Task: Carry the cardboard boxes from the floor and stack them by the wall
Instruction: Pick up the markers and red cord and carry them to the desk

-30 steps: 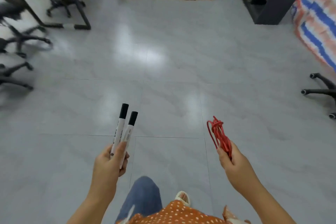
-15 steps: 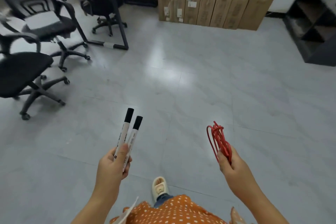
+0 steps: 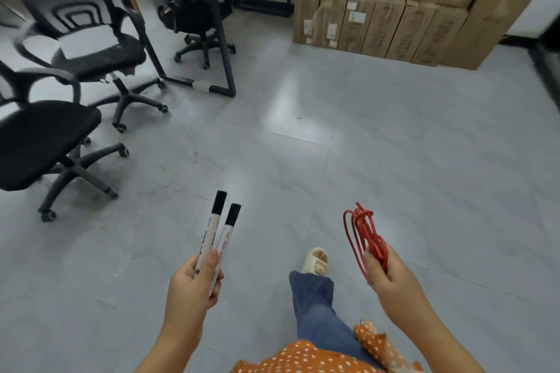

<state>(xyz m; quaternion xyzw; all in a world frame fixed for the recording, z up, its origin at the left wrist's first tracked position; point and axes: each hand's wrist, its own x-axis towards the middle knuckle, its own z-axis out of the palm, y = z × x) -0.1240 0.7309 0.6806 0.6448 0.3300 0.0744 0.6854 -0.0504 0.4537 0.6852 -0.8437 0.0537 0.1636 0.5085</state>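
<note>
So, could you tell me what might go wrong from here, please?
Both hands are occupied: the left hand grips two markers and the right hand holds a red cord, so lifting the cardboard boxes may be awkward. The cord's loops could snag, and the office chairs crowd the left side.

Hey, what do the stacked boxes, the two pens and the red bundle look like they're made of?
Boxes: brown cardboard, matte, with paper labels and taped seams.
Pens in the left hand: likely plastic, smooth white barrels with printing and black caps.
Red bundle in the right hand: thin looped cord, slightly glossy, probably plastic or rubber coated; hard to say which.
</note>
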